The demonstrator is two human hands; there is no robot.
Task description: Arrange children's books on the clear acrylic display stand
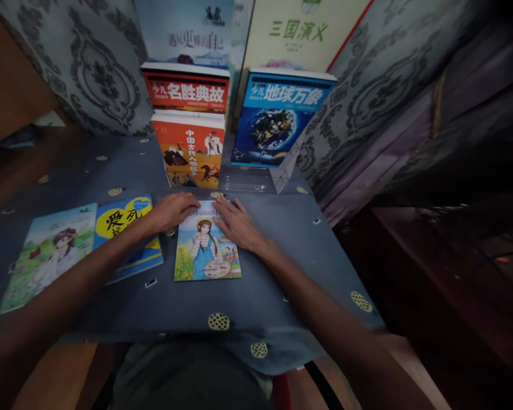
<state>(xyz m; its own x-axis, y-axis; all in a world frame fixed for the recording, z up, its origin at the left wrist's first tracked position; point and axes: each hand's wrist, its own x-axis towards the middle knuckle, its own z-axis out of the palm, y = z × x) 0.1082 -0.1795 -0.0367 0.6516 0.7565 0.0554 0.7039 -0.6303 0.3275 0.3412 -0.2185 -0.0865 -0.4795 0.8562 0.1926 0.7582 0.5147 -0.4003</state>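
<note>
A picture-covered book (205, 250) lies face up on the patterned tablecloth in front of me. Its cover shows a figure with a braid and blue overalls. My left hand (175, 209) rests at its upper left corner, fingers reaching along the top edge. Across the upper right part of the cover lies my right hand (240, 225), its fingers stretched out and slightly apart. Both hands touch the book and partly hide its title. Left of it, partly behind my left forearm, are a blue and yellow book (126, 228) and a green-blue illustrated book (57, 250).
Behind my hands, a clear stand (256, 183) carries an orange book (192, 149), a red-topped book (186, 91) and a blue globe book (267, 122). Two larger books (188, 28) rise behind them. The tablecloth (308, 279) drops at the near edge.
</note>
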